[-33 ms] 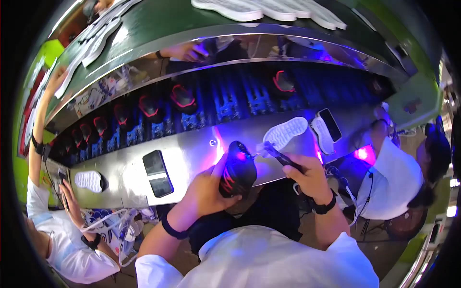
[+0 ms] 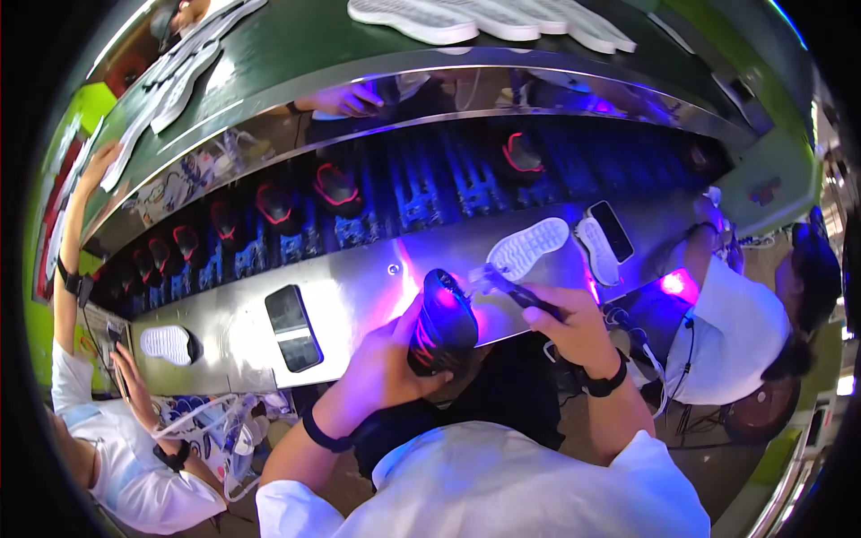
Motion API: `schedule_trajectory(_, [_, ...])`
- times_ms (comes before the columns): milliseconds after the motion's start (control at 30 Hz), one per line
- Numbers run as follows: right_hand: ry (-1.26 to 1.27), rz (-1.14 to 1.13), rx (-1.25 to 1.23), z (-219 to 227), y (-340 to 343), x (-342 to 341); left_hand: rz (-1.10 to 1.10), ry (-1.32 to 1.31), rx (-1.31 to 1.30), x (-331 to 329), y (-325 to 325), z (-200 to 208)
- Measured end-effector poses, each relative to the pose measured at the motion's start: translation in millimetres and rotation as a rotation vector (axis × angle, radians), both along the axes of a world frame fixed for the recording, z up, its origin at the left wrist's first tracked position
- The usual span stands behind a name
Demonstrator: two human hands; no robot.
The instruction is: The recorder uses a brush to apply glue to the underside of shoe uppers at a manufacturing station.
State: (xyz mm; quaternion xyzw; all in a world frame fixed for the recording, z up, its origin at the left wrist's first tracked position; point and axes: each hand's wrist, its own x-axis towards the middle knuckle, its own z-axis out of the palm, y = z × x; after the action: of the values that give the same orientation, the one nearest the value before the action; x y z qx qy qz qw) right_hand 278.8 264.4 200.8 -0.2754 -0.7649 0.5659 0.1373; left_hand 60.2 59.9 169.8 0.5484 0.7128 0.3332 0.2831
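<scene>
My left hand (image 2: 386,363) is wrapped round a black shoe upper (image 2: 442,327) with red markings, holding it upright near the metal bench's front edge. A dark-handled brush (image 2: 529,299) is in my right hand (image 2: 576,325), its pale, slightly blurred bristle end pointing left at the upper's side. I cannot tell whether the bristles touch it. Just beyond the brush lies a white shoe sole (image 2: 531,248), and a second white sole (image 2: 595,253) rests to its right, against a dark phone (image 2: 612,231).
Behind the metal bench (image 2: 242,314), several black uppers with red collars (image 2: 335,184) stand in a trough. A phone-like dark slab (image 2: 293,328) and another sole (image 2: 168,345) lie left. White soles (image 2: 417,20) line the green far surface. Co-workers sit left (image 2: 134,448) and right (image 2: 731,336).
The view has shifted slightly. The brush's bristle end sits a little closer to the upper; both hands keep their holds.
</scene>
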Motion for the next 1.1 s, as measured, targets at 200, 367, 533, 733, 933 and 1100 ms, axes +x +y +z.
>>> schedule_trajectory(200, [0.146, 0.191, -0.107, 5, 3, 10, -0.075, -0.309, -0.081, 21, 0, 28])
schedule_trajectory(367, [0.046, 0.199, -0.336, 3, 9, 36, -0.103, -0.421, -0.068, 34, 2, 24])
schedule_trajectory(533, [0.014, 0.151, -0.264, -20, 7, 58, -0.070, -0.665, -0.092, 47, 11, 26])
schedule_trajectory(733, [0.149, 0.069, -0.137, -56, -13, 76, 0.091, -0.976, -0.168, 54, 17, 6])
schedule_trajectory(933, [0.126, 0.071, -0.014, -39, -9, 88, 0.114, -1.054, -0.192, 62, 26, 12])
schedule_trajectory(1100, [0.021, -0.014, -0.153, -35, -7, 68, 0.100, -0.998, -0.165, 70, 18, 10])
